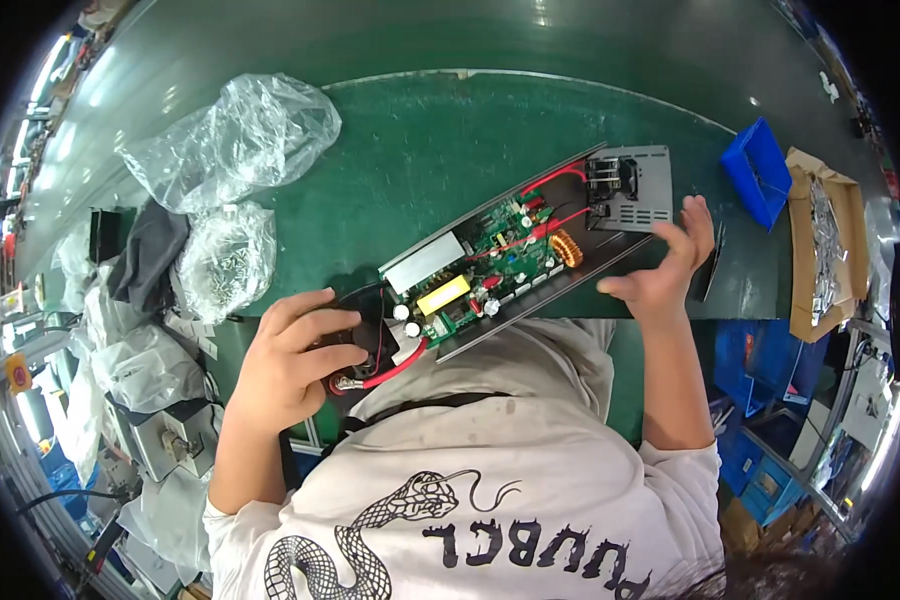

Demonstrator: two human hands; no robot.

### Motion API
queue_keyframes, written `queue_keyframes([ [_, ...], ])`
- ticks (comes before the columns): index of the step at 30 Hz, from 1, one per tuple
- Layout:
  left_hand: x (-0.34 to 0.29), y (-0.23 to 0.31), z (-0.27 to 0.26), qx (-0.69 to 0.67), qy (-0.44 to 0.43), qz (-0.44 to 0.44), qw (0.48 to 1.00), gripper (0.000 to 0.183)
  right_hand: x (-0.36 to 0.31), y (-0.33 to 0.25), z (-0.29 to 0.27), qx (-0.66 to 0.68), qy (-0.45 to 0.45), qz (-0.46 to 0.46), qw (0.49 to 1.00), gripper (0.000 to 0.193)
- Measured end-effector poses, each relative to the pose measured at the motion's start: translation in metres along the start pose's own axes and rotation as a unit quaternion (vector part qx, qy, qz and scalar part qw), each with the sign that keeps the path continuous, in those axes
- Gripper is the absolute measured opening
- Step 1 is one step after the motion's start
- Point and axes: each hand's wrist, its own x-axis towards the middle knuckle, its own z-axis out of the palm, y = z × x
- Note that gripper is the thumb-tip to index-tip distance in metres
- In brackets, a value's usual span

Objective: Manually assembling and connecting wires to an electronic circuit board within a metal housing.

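Note:
A long dark metal housing (590,262), open at the top, lies slanted across the near edge of the green bench. Inside it is a green circuit board (510,238) with a copper-wound coil (566,250), a yellow transformer (443,294) and a silver heat sink (425,263). A grey slotted end plate (642,190), wired in red, is at the far right end. My left hand (295,360) has its fingers curled over the black end panel (372,330), beside a thick red cable (395,374). Next to the grey plate, my right hand (667,262) is raised with fingers and thumb apart, holding nothing.
Clear plastic bags (255,135) lie at the left, one with small metal parts (228,262). A dark cloth (150,255) is beside them. At the right stand a blue bin (757,172) and a cardboard box (820,250) of metal pieces. Blue crates (760,365) sit below the bench.

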Motion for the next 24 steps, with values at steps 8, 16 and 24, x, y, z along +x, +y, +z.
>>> queue_keyframes([
  [8,-0.029,-0.001,0.075,-0.659,0.318,-0.363,0.576,0.044,0.051,-0.026,-0.015,0.175,-0.213,0.486,0.829,0.032],
  [16,-0.017,0.018,0.066,-0.748,0.256,-0.258,0.555,0.073,0.069,-0.066,-0.015,0.002,-0.102,0.088,0.991,0.021],
  [24,-0.017,0.015,0.070,-0.729,0.231,-0.228,0.603,0.086,0.039,-0.119,0.020,0.087,-0.135,-0.231,0.960,0.045],
])
